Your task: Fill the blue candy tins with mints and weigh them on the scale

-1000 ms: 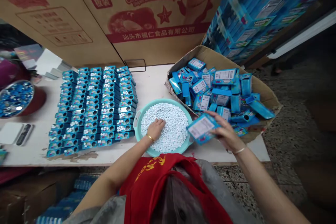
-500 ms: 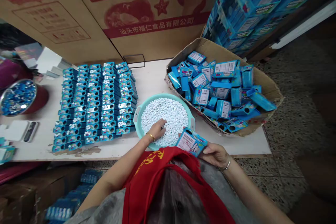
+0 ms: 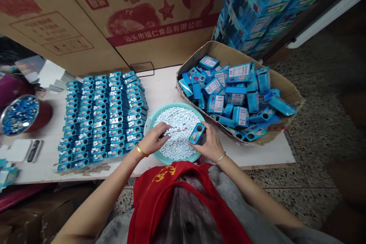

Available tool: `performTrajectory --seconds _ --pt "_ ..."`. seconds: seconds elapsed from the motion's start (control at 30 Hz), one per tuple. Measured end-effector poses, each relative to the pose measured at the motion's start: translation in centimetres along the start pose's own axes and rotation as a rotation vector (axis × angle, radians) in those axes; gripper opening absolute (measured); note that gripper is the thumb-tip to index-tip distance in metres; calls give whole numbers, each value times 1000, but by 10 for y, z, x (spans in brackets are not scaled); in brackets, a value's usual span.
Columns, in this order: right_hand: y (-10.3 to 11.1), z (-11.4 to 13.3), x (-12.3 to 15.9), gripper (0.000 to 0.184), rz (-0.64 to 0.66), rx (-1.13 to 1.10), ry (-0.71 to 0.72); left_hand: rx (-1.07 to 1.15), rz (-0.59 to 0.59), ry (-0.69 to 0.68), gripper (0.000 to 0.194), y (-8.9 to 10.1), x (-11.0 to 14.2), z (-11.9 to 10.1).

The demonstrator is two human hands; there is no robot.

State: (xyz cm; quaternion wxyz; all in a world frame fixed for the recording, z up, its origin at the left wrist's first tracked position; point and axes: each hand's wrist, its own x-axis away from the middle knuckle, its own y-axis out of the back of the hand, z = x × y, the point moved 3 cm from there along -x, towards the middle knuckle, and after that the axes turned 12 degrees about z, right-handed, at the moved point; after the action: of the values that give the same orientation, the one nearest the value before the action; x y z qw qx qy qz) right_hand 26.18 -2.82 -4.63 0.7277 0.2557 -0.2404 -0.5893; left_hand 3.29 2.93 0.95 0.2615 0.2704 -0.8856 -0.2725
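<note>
My right hand (image 3: 210, 145) grips a small blue box (image 3: 197, 133) over the near right side of a teal basin (image 3: 150, 117) full of small white tablets (image 3: 180, 129). A round hole in the box faces up. My left hand (image 3: 154, 138) hovers over the basin's left side, fingers curled together around some white tablets. Both hands are close, with the tablets between them.
Several rows of filled blue boxes (image 3: 104, 116) lie on the white table (image 3: 162, 87) to the left. A cardboard box (image 3: 283, 87) of loose blue boxes stands at right. A red tub (image 3: 24, 114) sits far left, large cartons (image 3: 85, 19) behind.
My right hand brought the blue box from the cardboard box down over the basin and turned its hole upward. My left hand lifted from the tablets with its fingers closed.
</note>
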Motion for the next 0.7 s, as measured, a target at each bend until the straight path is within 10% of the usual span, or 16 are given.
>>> performTrajectory --seconds 0.5,0.7 --pt "-41 15 -10 72 -105 281 215 -727 356 319 27 19 -27 -97" --pt "-40 3 -9 75 -54 300 149 -719 295 243 19 16 -17 -73"
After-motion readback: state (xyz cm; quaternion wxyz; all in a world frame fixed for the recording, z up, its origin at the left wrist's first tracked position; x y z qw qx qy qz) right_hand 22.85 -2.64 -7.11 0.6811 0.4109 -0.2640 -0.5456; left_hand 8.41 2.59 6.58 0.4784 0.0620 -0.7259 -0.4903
